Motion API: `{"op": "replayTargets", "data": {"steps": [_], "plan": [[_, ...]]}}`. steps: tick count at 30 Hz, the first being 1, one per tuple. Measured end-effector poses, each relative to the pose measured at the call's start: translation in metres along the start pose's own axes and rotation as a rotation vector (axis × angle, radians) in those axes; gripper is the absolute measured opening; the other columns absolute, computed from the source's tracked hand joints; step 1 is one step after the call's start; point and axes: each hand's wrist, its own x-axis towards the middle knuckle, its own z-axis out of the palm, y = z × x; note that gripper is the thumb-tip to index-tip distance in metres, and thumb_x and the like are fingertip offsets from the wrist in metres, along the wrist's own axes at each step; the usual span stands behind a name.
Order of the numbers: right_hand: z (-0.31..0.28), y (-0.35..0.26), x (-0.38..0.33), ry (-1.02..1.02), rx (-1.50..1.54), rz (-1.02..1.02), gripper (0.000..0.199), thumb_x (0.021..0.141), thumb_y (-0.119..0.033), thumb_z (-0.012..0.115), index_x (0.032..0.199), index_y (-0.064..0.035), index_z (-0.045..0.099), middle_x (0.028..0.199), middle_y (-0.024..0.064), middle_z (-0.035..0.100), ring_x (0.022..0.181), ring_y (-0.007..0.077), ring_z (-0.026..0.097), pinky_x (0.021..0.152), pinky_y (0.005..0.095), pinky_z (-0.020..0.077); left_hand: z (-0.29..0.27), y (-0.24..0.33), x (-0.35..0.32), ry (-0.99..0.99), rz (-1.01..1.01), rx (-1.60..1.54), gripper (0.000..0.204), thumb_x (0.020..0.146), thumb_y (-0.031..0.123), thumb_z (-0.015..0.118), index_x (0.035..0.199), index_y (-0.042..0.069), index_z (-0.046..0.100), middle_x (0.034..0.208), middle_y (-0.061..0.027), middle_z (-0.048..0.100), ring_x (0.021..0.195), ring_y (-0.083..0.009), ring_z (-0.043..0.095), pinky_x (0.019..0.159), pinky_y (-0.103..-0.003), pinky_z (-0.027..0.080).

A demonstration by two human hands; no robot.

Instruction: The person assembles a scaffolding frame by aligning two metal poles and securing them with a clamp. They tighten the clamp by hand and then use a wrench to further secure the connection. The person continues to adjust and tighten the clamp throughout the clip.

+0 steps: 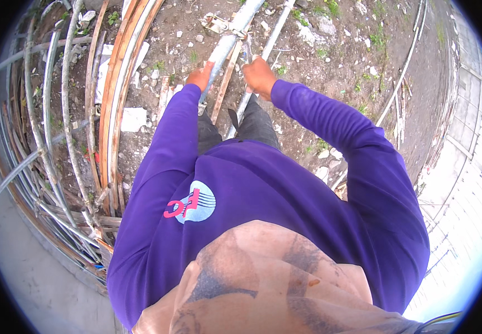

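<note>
A thick grey metal pipe [222, 53] slants away from my legs at the top centre. My left hand [199, 77] is closed on its near part, fingers partly hidden. Farther along, a metal clamp [239, 33] sits around the pipe. My right hand [259, 75] grips a slim metal tool, seemingly a wrench [247, 50], whose far end reaches the clamp; the hand covers the rest of it. A thinner metal pipe [277, 30] runs beside and partly under my right hand. Between the two pipes lies a narrow wooden strip [227, 78].
Long wooden planks [119, 92] and many metal poles [49, 106] lie at the left. Stony soil [330, 72] with rubble and weeds surrounds the pipes. A thin pole [405, 75] lies at the right, before a pale block wall [464, 117].
</note>
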Motion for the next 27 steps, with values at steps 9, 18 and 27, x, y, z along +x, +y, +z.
{"op": "replayTargets", "data": {"steps": [9,18,27], "plan": [[0.067,0.015,0.009,0.308,0.418,0.386,0.038,0.096,-0.015,0.06,0.124,0.0032,0.043,0.085,0.0135,0.063,0.063,0.0203,0.064,0.046,0.0377,0.048,-0.022,0.012,-0.018,-0.004,-0.01,-0.068,0.079,0.096,0.071,0.042,0.098,-0.002,0.072,0.066,-0.0153,0.067,0.059,-0.0239,0.068,0.062,-0.04,0.052],[-0.161,-0.027,0.034,-0.491,0.105,0.558,0.024,0.101,-0.021,0.056,0.114,-0.0057,0.069,0.056,-0.004,0.049,0.042,0.0074,0.042,0.036,0.0246,0.0237,0.002,-0.018,0.013,0.018,0.06,0.096,0.088,0.093,0.078,0.037,0.1,-0.002,0.072,0.076,-0.0191,0.069,0.061,-0.0268,0.069,0.068,-0.04,0.053],[0.096,-0.036,0.003,0.451,0.364,0.491,0.056,0.091,-0.011,0.06,0.135,0.011,0.032,0.113,0.0341,0.062,0.109,0.0474,0.062,0.1,0.044,0.0465,-0.017,0.005,-0.012,-0.039,-0.046,-0.036,0.079,0.093,0.071,0.049,0.103,-0.004,0.072,0.076,-0.0169,0.069,0.061,-0.023,0.069,0.061,-0.038,0.053]]}}
